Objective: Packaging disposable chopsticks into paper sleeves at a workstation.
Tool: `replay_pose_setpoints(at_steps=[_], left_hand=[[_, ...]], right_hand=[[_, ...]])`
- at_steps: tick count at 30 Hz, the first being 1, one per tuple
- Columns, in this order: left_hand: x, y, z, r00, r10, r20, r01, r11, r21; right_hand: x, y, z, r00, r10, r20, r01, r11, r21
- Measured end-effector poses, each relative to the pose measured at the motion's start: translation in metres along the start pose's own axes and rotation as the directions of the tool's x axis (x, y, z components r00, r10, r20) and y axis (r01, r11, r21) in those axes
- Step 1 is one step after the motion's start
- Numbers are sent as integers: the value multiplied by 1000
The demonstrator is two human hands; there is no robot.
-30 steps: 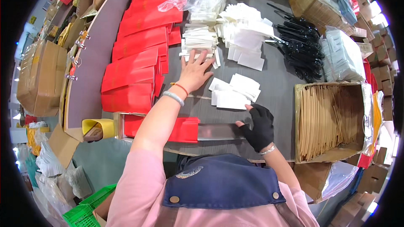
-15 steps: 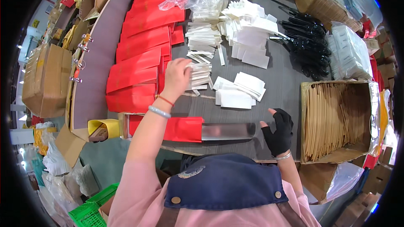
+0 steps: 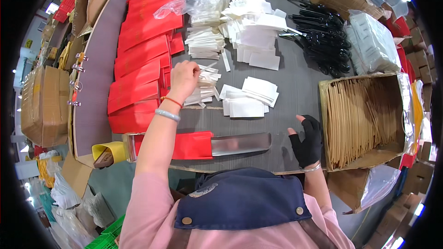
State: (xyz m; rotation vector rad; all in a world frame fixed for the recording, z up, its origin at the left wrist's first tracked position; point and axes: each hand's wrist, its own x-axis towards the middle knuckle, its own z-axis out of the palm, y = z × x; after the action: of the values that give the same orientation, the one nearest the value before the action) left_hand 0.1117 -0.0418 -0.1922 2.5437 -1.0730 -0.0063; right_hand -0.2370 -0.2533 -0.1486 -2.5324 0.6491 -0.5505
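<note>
My left hand (image 3: 184,80) is closed in a pinch, with one end of a thin white strip (image 3: 208,66) between thumb and fingers. Just beyond its fingertips lies a pile of similar white strips (image 3: 205,44). My right hand (image 3: 305,142), in a black fingerless glove, is near the table's front edge, holding nothing, its fingers apart. Between my arms a red paper sleeve (image 3: 194,145) sits around a shiny metal trough (image 3: 242,144). A small stack of folded white napkins (image 3: 249,97) lies ahead of the trough.
Overlapping red sleeves (image 3: 143,60) cover the table's left side. At the back are more white napkins (image 3: 258,37) and black plastic spoons (image 3: 325,37). A cardboard box (image 3: 325,110) of thin wooden sticks (image 3: 357,120) stands at the right, with a clear-wrapped white pack (image 3: 374,41) behind it.
My left hand has lifted slightly at the strip pile and now has a white strip in its fingers. The whole view has shifted a little; my right hand stays by the box.
</note>
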Motion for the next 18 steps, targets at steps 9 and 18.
replay_pose_setpoints(at_steps=[9, 18], left_hand=[[5, 106, 39, 902, 428, 59, -394, 871, -294], [16, 119, 33, 915, 282, 289, -227, 951, -208]], right_hand=[[-6, 52, -37, 965, 148, -218, -150, 989, 6], [-55, 186, -102, 818, 535, -210, -574, 740, -350]])
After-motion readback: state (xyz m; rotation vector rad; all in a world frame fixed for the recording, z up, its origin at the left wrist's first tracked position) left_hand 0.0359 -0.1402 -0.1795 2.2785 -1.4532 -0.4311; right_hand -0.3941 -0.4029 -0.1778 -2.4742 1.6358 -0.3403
